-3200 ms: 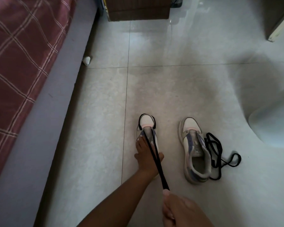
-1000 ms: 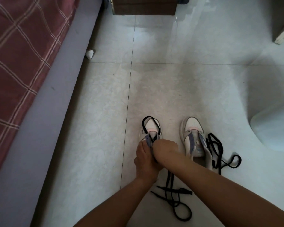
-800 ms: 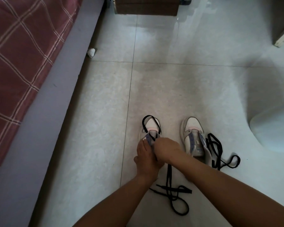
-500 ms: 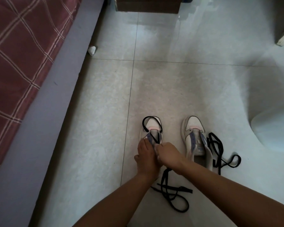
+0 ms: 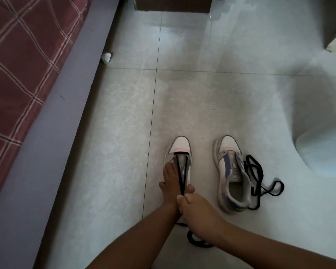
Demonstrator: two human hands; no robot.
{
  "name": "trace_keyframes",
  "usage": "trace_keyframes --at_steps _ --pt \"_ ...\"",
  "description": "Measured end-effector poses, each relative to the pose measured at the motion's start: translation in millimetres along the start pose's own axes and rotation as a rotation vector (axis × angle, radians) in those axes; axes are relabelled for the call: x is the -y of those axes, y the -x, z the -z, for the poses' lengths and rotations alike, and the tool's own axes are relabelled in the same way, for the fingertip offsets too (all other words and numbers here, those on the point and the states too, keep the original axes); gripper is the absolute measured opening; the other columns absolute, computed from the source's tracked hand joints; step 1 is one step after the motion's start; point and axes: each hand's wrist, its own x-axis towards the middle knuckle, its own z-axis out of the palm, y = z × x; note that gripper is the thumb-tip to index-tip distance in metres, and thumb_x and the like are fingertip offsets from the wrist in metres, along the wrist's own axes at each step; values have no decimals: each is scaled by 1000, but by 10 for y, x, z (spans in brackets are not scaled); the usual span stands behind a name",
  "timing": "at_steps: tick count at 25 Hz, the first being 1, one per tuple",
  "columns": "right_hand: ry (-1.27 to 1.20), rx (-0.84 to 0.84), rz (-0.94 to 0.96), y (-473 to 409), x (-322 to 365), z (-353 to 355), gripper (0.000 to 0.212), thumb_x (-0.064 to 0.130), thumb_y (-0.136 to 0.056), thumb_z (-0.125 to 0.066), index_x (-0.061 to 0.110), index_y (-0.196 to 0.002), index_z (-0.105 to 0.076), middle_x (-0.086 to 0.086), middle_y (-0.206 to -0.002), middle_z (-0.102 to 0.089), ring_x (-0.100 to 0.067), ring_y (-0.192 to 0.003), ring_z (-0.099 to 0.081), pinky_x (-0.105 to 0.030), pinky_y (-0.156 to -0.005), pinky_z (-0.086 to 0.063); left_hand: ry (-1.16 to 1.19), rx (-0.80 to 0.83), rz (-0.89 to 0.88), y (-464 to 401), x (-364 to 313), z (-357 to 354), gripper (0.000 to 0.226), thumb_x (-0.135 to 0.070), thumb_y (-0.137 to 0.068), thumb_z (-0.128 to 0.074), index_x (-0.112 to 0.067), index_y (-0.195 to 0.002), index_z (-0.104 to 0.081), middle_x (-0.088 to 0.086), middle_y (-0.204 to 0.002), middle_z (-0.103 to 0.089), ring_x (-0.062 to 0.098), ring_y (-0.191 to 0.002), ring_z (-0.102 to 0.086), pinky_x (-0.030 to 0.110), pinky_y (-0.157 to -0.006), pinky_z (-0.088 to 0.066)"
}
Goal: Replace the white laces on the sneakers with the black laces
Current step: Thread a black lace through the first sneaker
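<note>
Two white-and-purple sneakers stand side by side on the floor tiles, toes pointing away. My left hand [image 5: 171, 181] grips the left sneaker [image 5: 179, 146] over its tongue and sides. A black lace [image 5: 182, 171] crosses its lowest eyelets, and both strands run back, taut, to my right hand [image 5: 194, 206], which pinches them just behind the left hand. The lace's loose ends [image 5: 196, 242] lie on the floor under my right forearm. The right sneaker [image 5: 231, 171] has no lace in it. A second black lace [image 5: 256, 177] lies tangled against its right side.
A bed with a red plaid cover [image 5: 17, 65] and a grey-purple frame runs along the left. A crumpled white scrap [image 5: 106, 58] lies at its foot. A brown cabinet [image 5: 173, 3] stands at the far edge, a white rounded object [image 5: 322, 148] at the right.
The slack lace loop that lay round the left sneaker's toe is now pulled flat across the lowest eyelets. My right hand has drawn back toward me with both strands.
</note>
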Motion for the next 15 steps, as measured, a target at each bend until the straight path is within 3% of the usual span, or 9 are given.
trace_keyframes --at_steps 2,3,5,6,8,10,12,15 --pt "143 25 104 -84 -17 81 38 27 -104 -27 18 -70 -42 -3 -79 -46 -8 -70 -46 -16 -71 -34 62 27 37 89 -44 -15 67 -36 -100 -30 -4 -149 3 13 -155 -6 25 -145 -7 42 -107 -30" --pt "248 41 79 -159 -43 236 38 37 -102 -27 15 -83 -51 -8 -86 -51 -14 -78 -51 -23 -75 -37 140 76 11 148 -78 -10 65 -40 -101 -22 4 -146 -4 21 -153 -10 34 -144 -10 48 -110 -28" --pt "400 -149 -60 -462 -231 565 33 42 -100 -32 21 -113 -54 -11 -96 -54 -27 -92 -56 -35 -74 -37 154 104 -77 188 -44 101 79 -49 -92 -43 11 -139 -22 24 -143 -25 39 -135 -25 52 -107 -30" --pt "346 -311 -113 -622 -349 756 30 37 -100 -36 18 -113 -55 -11 -98 -57 -30 -95 -57 -36 -72 -37 121 83 -94 154 10 166 86 -49 -84 -59 3 -141 -24 16 -143 -27 32 -134 -28 45 -107 -32" --pt "-63 -510 -235 -859 -589 952 25 27 -97 -43 8 -101 -59 -12 -102 -63 -30 -96 -59 -35 -76 -41 125 40 -140 95 151 248 95 -46 -78 -70 -10 -147 -17 8 -147 -22 24 -136 -24 35 -109 -30" --pt "-351 -448 -307 -1030 -690 813 19 22 -94 -48 7 -97 -59 -14 -102 -65 -30 -95 -61 -37 -81 -47 212 29 -215 83 240 356 85 -36 -82 -70 -20 -149 -19 8 -148 -22 21 -137 -24 33 -111 -30" --pt "-395 -316 -335 -1097 -685 565 17 24 -93 -49 9 -88 -56 -14 -90 -64 -28 -82 -61 -36 -72 -48 158 -25 -389 157 218 447 68 -21 -86 -66 -26 -144 -33 11 -139 -33 23 -128 -35 36 -105 -38" --pt "-580 -255 -414 -1114 -663 536 30 28 -95 -48 11 -71 -48 -12 -69 -55 -22 -59 -55 -29 -57 -46 53 -136 -621 301 223 442 36 -3 -84 -58 -6 -120 -62 15 -112 -56 29 -104 -54 33 -86 -49"
